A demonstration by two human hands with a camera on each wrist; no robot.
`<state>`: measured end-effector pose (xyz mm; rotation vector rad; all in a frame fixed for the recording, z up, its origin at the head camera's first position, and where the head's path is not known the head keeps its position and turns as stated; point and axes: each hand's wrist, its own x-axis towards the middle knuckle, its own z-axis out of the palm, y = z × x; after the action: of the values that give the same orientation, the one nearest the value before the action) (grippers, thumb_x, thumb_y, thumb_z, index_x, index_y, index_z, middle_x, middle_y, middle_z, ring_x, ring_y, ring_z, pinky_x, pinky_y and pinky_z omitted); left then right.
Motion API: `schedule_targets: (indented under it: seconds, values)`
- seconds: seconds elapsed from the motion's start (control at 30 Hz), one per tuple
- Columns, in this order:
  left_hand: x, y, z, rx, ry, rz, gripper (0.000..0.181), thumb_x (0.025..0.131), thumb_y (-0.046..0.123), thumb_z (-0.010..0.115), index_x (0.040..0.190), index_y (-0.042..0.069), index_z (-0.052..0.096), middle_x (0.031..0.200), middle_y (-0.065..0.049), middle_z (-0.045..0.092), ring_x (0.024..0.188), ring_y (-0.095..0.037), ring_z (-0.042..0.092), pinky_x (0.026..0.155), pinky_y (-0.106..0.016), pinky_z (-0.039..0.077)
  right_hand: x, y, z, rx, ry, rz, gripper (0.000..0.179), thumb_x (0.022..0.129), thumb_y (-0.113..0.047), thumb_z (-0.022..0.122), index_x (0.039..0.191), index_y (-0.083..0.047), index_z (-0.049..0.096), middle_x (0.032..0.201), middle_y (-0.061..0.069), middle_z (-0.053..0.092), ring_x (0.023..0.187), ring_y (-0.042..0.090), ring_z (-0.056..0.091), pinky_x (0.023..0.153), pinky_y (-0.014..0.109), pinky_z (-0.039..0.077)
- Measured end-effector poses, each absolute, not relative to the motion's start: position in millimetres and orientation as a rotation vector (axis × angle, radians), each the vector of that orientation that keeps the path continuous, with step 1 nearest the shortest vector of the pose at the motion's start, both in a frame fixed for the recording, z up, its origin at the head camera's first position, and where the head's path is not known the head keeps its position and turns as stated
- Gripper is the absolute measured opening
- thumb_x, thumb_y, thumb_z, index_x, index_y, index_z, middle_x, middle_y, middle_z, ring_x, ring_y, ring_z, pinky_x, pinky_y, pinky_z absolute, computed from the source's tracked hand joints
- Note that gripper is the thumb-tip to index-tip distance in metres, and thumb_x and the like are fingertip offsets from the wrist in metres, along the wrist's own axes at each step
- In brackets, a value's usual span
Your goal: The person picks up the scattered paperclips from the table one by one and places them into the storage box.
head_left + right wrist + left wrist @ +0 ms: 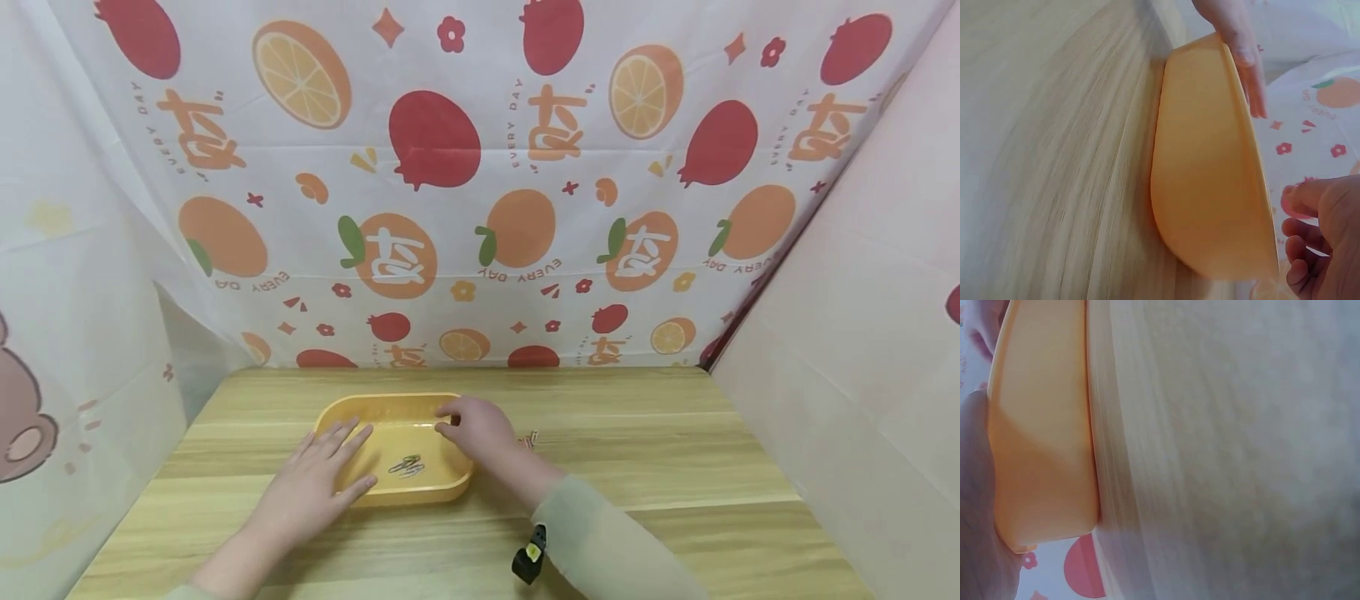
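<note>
A shallow yellow tray [408, 498] stands on the table, with several paper clips [407, 467] lying in a small cluster on its floor. My left hand [313, 482] spreads over the tray's left end, fingers straight and reaching inside the rim. Over the right end is my right hand [478, 429], its thumb and forefinger bent with a gap between them. The right wrist view shows that hand [1325, 234] above the rim, its other fingers curled; nothing is visible in its grasp. The left wrist view has the tray's outer wall [1044, 437] beside the left hand [982, 506].
A few more small clips [529, 439], some reddish, lie on the wooden table [637, 467] right of the tray, partly hidden by my right forearm. A fruit-print cloth [465, 317] hangs behind the table. Pale cloth walls rise at both sides.
</note>
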<state>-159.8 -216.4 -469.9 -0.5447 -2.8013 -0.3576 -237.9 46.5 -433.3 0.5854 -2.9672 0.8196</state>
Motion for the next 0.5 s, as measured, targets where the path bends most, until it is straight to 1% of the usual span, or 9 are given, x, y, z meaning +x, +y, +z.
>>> schedule_targets:
  seconds: [0.1,0.2,0.4,0.5]
  values:
    - [-159.9,-216.9,-470.5,-0.544,-2.797,-0.353,0.072,0.094,0.055,0.06,0.153,0.018,0.04,0.157,-0.012,0.036,0.144,-0.039,0.03,0.123,-0.045,0.001,-235.5,59.5,-432.9,0.544,-2.944,0.843,0.026,0.092,-0.033,0.071,0.116,-0.023,0.076,0.08,-0.012,0.058,0.073,0.007,0.052,0.062,0.023,0.044]
    - [-160.0,-217.2,-471.1,-0.546,-2.8,-0.353,0.072,0.094,0.055,0.059,0.153,0.018,0.04,0.157,-0.012,0.036,0.144,-0.039,0.029,0.123,-0.044,-0.001,-232.8,74.0,-433.5,0.494,-2.916,0.901,0.025,0.093,-0.033,0.07,0.115,-0.022,0.076,0.083,-0.012,0.06,0.076,0.008,0.053,0.065,0.025,0.044]
    - [-160.0,-216.9,-471.1,-0.544,-2.805,-0.363,0.072,0.094,0.054,0.06,0.153,0.017,0.041,0.157,-0.013,0.036,0.144,-0.039,0.029,0.123,-0.042,-0.004,-230.1,105.9,-441.1,0.454,-2.844,1.014,0.023,0.093,-0.029,0.071,0.112,-0.017,0.077,0.084,-0.01,0.062,0.073,0.01,0.053,0.062,0.027,0.045]
    - [-159.7,-216.5,-469.7,-0.544,-2.804,-0.368,0.072,0.094,0.055,0.059,0.153,0.017,0.041,0.157,-0.013,0.036,0.144,-0.039,0.029,0.123,-0.041,-0.004,-229.4,121.3,-446.6,0.453,-2.842,1.009,0.024,0.093,-0.03,0.07,0.112,-0.016,0.077,0.084,-0.01,0.062,0.073,0.01,0.053,0.061,0.027,0.045]
